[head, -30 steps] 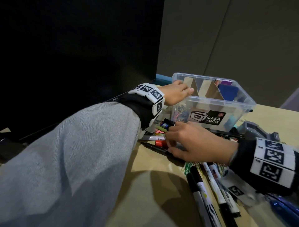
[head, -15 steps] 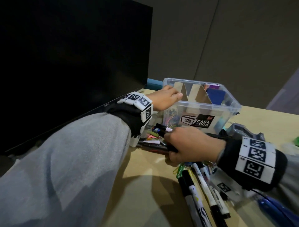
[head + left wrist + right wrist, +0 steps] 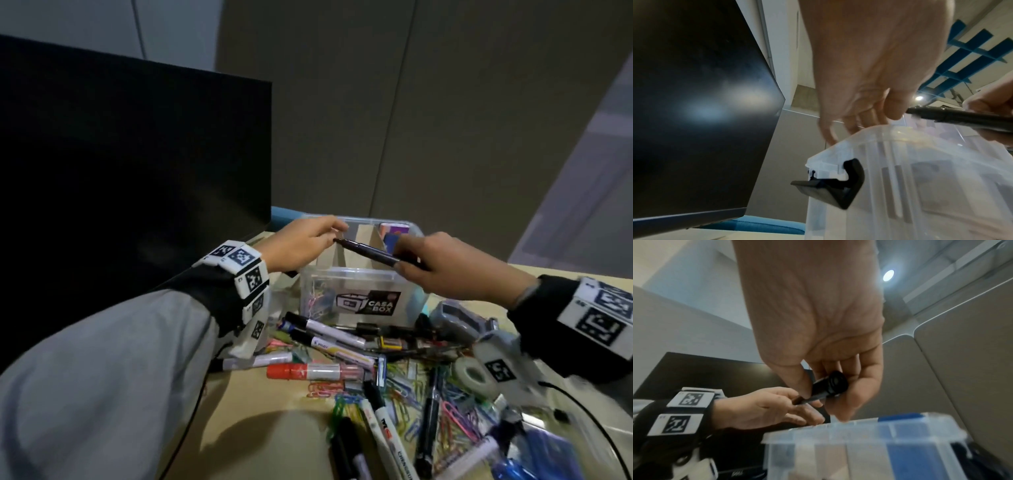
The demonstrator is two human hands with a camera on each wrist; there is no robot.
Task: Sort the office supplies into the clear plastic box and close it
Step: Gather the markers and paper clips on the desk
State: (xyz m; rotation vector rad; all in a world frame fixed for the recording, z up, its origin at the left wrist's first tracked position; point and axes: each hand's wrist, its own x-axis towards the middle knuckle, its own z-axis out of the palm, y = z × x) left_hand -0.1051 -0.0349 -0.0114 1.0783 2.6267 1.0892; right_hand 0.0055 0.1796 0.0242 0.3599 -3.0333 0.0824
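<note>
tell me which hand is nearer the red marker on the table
Left, though not by much. The left hand rests on the box's left rim, up and slightly left of the red marker. The right hand holds a black pen over the box, farther right.

The right hand [image 3: 455, 270] is reaching in from the right, its thumb and fingers pinching a black pen [image 3: 368, 252] near its rear end and holding it almost level, tip pointing left. The left hand [image 3: 301, 248] is stretching forward from a grey sleeve [image 3: 102, 370], palm down, its fingers loosely bent, with the fingertips [image 3: 894, 112] meeting the pen's tip. Both wrists are wearing black cuffs with white marker tiles.
</note>
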